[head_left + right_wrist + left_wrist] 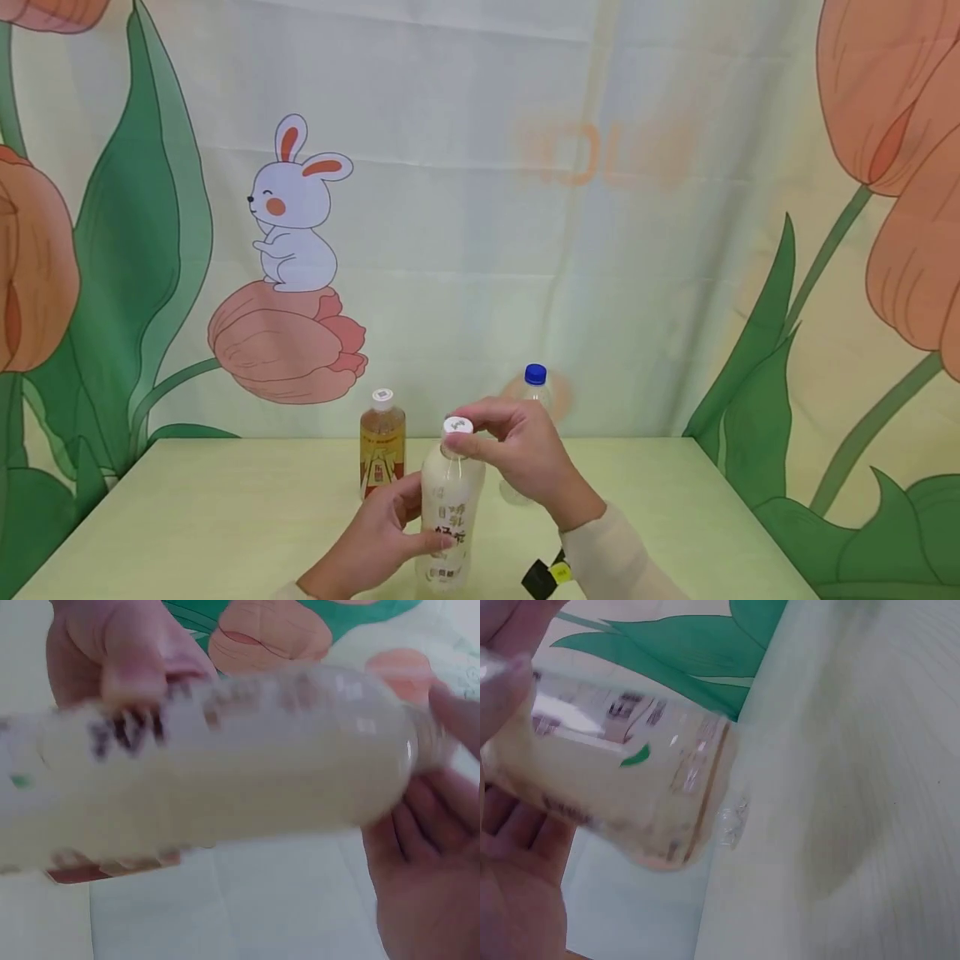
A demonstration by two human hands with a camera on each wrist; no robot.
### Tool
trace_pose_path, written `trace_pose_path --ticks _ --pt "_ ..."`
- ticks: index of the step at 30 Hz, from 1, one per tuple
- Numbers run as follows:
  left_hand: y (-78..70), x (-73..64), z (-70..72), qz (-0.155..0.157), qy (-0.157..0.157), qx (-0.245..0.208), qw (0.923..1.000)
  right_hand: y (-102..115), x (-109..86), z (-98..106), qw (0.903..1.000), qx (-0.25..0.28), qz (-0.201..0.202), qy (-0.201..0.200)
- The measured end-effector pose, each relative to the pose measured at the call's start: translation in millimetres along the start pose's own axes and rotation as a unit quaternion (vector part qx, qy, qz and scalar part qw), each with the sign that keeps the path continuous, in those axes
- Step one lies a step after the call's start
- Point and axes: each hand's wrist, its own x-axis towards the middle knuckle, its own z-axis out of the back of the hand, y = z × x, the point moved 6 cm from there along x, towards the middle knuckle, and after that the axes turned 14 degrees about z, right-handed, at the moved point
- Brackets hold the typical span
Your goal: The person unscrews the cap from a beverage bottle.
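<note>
A clear bottle of pale, milky drink (453, 500) with dark printed characters stands upright between the two hands in the head view. The left hand (382, 529) grips its body from the left, thumb across the front. At the top, the right hand (525, 450) pinches the white cap (458, 426) between thumb and fingers. In the left wrist view the bottle's base (697, 795) shows close over the table surface. The right wrist view has the bottle (285, 757) blurred, with the left hand (127, 652) around its body and the right hand (427, 862) at its neck.
Behind the left hand stands a bottle of amber drink (382, 446) with a white cap. A clear bottle with a blue cap (536, 374) is partly hidden behind the right hand. Near the right sleeve lies a small black and yellow object (542, 578). A printed curtain (465, 292) hangs behind the table (225, 508).
</note>
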Motion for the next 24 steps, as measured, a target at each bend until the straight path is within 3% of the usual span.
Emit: trace_pose_path --ticks 3,6,9,14,17,20,24 --pt "0.5 -1.2 -3.2 0.001 0.051 -0.016 0.9985 -2.9 -0.3 -0.5 0.9952 0.049 -0.017 0.083" --pt "0.9 -1.7 -5.6 0.002 0.061 -0.022 0.9979 -4.2 -0.8 -0.6 0.9880 0.077 -0.031 0.130" --pt "1.6 -1.2 -5.8 0.006 0.043 -0.018 0.9989 -6.8 -1.3 -1.4 0.9897 0.088 -0.044 0.104" --pt "0.4 -0.7 -5.1 0.004 0.001 0.000 1.0000 -7.0 -2.2 -1.7 0.9974 0.036 -0.056 -0.029" --pt "-0.7 -0.2 -4.6 0.003 -0.011 0.000 0.9999 -3.7 -2.3 -2.2 0.9959 0.007 -0.052 -0.074" --pt "-1.4 0.1 -4.1 0.005 -0.012 -0.004 0.9999 -1.0 -1.2 -2.1 0.9969 0.004 -0.043 -0.066" --pt "-1.4 -0.6 -3.4 0.008 -0.007 -0.006 0.9999 -1.2 0.6 -3.1 0.9988 0.035 -0.035 0.008"
